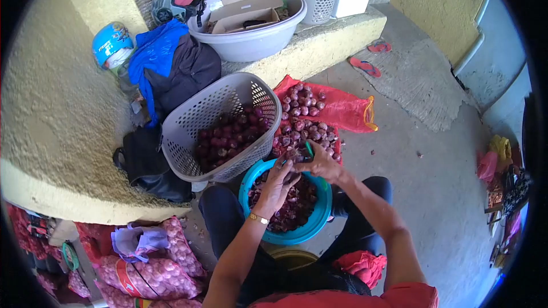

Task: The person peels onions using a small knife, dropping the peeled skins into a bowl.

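Over the blue basin (297,237), which holds red skins (294,208), the left hand (277,187) has its fingers curled about an onion (294,155), and the right hand (322,166), just beside it on the right, grasps a green tool (309,149) whose working end is hard to make out. Loose onions (305,131) lie just beyond the basin by a red sack (348,109), while the grey basket (177,129) on its far left holds peeled ones (228,140); net bags (154,276) of pale bulbs lie near left.
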`<action>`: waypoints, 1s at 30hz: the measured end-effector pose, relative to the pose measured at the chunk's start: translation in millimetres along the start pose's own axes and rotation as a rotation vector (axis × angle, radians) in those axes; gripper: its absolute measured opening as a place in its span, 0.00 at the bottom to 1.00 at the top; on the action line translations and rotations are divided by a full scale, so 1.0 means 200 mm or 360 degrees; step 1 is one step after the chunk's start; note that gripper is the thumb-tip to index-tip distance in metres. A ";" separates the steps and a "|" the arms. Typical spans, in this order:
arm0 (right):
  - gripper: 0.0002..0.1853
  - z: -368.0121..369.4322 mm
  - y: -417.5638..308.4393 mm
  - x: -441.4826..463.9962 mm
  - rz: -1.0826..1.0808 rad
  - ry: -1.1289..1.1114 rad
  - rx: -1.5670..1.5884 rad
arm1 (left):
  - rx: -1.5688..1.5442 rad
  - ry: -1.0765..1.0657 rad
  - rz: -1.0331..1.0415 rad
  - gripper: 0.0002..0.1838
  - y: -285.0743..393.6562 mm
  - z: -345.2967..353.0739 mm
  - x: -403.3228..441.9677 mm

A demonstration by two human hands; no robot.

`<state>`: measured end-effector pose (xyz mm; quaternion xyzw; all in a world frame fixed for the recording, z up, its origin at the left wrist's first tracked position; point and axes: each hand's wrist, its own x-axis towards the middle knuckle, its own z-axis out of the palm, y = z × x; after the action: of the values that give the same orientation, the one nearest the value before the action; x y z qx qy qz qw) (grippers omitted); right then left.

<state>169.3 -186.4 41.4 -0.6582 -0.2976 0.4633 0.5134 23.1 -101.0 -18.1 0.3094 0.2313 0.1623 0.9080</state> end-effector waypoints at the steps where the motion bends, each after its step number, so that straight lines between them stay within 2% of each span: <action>1: 0.35 0.03 0.04 -0.05 -0.0119 -0.0011 0.0049 | -0.0007 0.0000 0.0006 0.23 0.01 0.02 -0.03; 2: 0.31 0.05 0.06 -0.10 -0.0308 -0.0035 0.0134 | 0.0064 -0.0076 0.0053 0.23 0.02 0.03 -0.07; 3: 0.31 0.06 0.06 -0.13 -0.0308 -0.0041 0.0130 | 0.0136 -0.0154 0.0104 0.23 0.02 0.03 -0.09; 5: 0.28 0.09 0.03 -0.21 -0.0046 -0.0015 0.0280 | 0.0167 -0.0170 0.0114 0.23 0.03 0.03 -0.14; 6: 0.25 0.13 0.01 -0.24 -0.0260 0.0051 0.0187 | 0.0201 -0.0158 0.0094 0.24 0.03 0.04 -0.16; 7: 0.25 0.14 0.01 -0.24 -0.0264 0.0036 0.0187 | 0.0237 -0.0142 0.0074 0.24 0.04 0.04 -0.18; 9: 0.26 0.15 0.04 -0.23 -0.0336 0.0098 -0.0279 | 0.0293 -0.0040 0.0079 0.24 0.03 0.01 -0.20; 13: 0.32 0.16 0.18 -0.14 -0.0383 0.0097 -0.0275 | 0.0362 -0.0032 0.0259 0.22 0.00 -0.07 -0.19; 15: 0.34 0.18 0.25 -0.11 -0.0384 0.0077 -0.0332 | 0.0221 -0.0062 0.0281 0.21 -0.03 -0.12 -0.19; 17: 0.34 0.21 0.34 -0.06 -0.0652 0.0254 -0.0463 | 0.0191 -0.0084 0.0269 0.20 -0.03 -0.18 -0.18; 18: 0.36 0.21 0.34 -0.03 -0.0630 0.0104 -0.0370 | 0.0156 -0.0115 0.0253 0.19 -0.02 -0.18 -0.19; 22: 0.36 0.23 0.33 -0.03 -0.0547 0.0165 -0.0362 | -0.0083 -0.0065 0.0136 0.18 0.02 -0.13 -0.20; 24: 0.37 0.25 0.28 -0.03 -0.0641 0.0161 -0.0274 | 0.0179 0.0046 0.0321 0.19 0.03 -0.04 -0.23; 28: 0.35 0.24 0.26 -0.03 -0.0498 0.0110 -0.0258 | 0.0209 0.0074 0.0254 0.19 0.06 -0.08 -0.20; 30: 0.33 0.22 0.22 -0.03 -0.0466 0.0136 -0.0470 | 0.0234 0.0147 0.0294 0.20 0.09 -0.09 -0.20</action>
<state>123.0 -188.0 -1.1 -0.6950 -0.4326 0.3069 0.4854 -22.7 -96.5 -7.4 0.3874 0.2546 0.2419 0.8524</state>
